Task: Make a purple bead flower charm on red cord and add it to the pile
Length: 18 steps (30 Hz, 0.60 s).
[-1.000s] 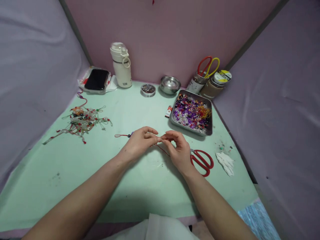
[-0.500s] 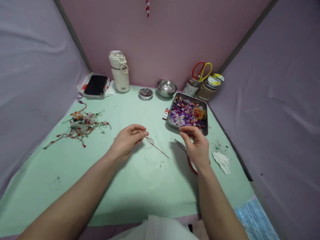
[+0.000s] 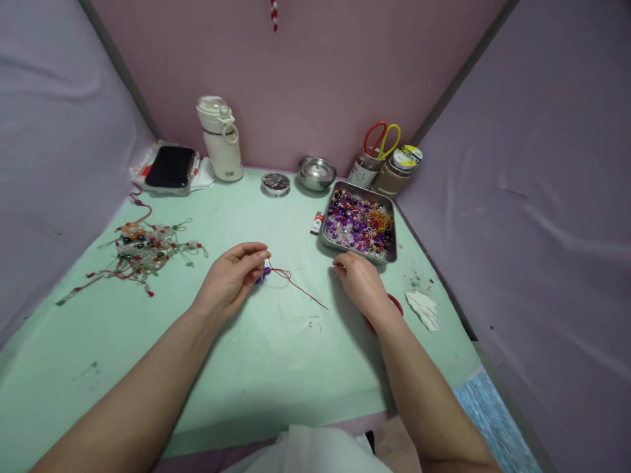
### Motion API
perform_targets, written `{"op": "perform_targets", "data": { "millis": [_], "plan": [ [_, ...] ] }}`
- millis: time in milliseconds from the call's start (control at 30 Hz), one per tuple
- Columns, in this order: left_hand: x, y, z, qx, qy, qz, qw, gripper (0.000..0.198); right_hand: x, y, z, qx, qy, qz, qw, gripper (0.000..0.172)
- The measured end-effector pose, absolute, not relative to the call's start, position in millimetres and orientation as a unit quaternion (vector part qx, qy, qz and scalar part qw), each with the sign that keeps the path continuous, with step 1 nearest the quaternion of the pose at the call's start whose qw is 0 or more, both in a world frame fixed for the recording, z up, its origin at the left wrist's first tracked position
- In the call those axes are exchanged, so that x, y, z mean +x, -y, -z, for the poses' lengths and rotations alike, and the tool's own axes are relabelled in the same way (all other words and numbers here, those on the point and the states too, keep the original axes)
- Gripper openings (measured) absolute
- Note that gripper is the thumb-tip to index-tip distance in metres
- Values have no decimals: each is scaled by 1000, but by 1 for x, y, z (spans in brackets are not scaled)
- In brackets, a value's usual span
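My left hand (image 3: 229, 279) rests on the green table and pinches a thin red cord (image 3: 300, 292) between thumb and fingers. A purple bead (image 3: 265, 272) sits on the cord at the fingertips, and the rest of the cord trails right across the table. My right hand (image 3: 362, 284) lies palm down just in front of the metal bead tray (image 3: 326, 239). Its fingers are curled together against the table; what they hold is hidden. Beneath this hand lie red-handled scissors (image 3: 396, 303), with only part of a handle showing.
A heap of finished beaded strings (image 3: 142, 249) lies at the left. Along the back wall stand a phone in a pouch (image 3: 170, 167), a white flask (image 3: 219, 138), a round tin (image 3: 275, 184), a steel bowl (image 3: 317, 173) and jars with scissors (image 3: 382, 164). White tissue (image 3: 422, 307) lies at the right.
My hands were together on the cord; the right hand let go and moved right onto the scissors by the tray. The left hand kept the cord. The camera shifted slightly.
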<state>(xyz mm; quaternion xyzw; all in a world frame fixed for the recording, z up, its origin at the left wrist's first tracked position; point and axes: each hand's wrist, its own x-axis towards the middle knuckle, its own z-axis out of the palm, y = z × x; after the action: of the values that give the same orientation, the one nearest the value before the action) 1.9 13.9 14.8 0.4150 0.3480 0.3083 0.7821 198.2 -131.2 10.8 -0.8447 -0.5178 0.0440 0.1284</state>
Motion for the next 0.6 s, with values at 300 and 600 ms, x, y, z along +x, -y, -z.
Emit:
{"op": "perform_targets", "data": {
  "millis": [300, 600],
  "plan": [
    [3, -11, -11, 421, -344, -290, 788, 27, 188, 110, -6, -855, 518, -27, 24, 21],
    [3, -14, -8, 409, -335, -302, 793, 24, 188, 110, 3, -858, 505, -5, 91, 27]
  ]
}}
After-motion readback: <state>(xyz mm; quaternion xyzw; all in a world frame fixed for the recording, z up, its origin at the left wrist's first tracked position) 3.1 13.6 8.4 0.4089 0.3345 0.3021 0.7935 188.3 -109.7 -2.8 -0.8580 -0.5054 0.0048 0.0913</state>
